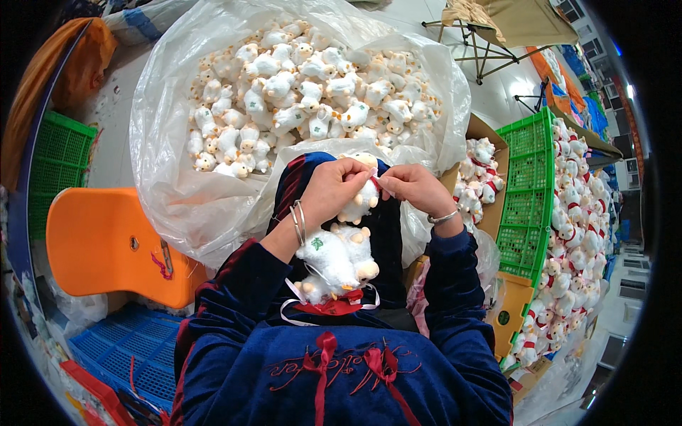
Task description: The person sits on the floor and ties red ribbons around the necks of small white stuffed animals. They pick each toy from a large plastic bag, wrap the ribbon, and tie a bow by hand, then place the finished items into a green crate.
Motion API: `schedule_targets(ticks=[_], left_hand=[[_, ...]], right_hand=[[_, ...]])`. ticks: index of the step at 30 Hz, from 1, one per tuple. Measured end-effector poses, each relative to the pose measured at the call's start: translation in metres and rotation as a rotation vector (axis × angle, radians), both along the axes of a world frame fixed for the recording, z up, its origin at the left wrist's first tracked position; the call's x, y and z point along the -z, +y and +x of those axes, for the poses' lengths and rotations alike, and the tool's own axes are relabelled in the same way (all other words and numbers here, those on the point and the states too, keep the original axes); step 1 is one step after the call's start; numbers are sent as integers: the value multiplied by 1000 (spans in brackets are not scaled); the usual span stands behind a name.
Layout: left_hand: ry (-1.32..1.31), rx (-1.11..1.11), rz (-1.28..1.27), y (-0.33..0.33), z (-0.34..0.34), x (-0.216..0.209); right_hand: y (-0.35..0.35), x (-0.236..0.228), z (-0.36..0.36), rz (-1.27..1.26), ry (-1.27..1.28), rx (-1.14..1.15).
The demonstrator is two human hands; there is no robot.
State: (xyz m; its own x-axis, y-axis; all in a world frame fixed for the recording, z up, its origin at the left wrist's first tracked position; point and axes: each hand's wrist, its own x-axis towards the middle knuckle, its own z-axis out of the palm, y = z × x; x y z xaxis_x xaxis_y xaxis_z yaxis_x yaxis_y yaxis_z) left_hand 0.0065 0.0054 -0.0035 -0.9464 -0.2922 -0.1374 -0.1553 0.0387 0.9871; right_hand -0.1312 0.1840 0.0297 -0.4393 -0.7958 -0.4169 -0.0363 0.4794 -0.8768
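Above my lap, a small white plush toy (360,204) with cream-coloured paws is held upright between my two hands. My left hand (328,190) is closed at its neck, thumb and fingertips pinching a ribbon there. My right hand (419,187) pinches the other side of the ribbon (374,182), which looks red and pale pink. The fingers partly hide the toy's neck and head. Just below lie more white plush toys (327,261) on my lap, one with a green leaf mark. Red ribbon pieces (337,306) and a pale ribbon loop (288,310) lie beside them.
A large clear plastic bag (163,121) full of white plush toys lies ahead. An orange chair (92,241) and a blue crate (135,348) stand at left. On the right are a cardboard box (501,167), a green crate (526,206) and many toys with red neck ribbons (575,248).
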Motion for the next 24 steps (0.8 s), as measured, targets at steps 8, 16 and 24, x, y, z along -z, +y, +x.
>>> schedule_targets(ticks=[8,16,24], left_hand=[[24,-34,33,2,0,5],[27,-8,4,0,3,-1],[22,-42,-34,-5,3,8]], right_hand=[[1,-6,1,-52,-122,122],[-33,-19,-12,-62,412,-33],[-46,-40,29,-265,1170,-532]])
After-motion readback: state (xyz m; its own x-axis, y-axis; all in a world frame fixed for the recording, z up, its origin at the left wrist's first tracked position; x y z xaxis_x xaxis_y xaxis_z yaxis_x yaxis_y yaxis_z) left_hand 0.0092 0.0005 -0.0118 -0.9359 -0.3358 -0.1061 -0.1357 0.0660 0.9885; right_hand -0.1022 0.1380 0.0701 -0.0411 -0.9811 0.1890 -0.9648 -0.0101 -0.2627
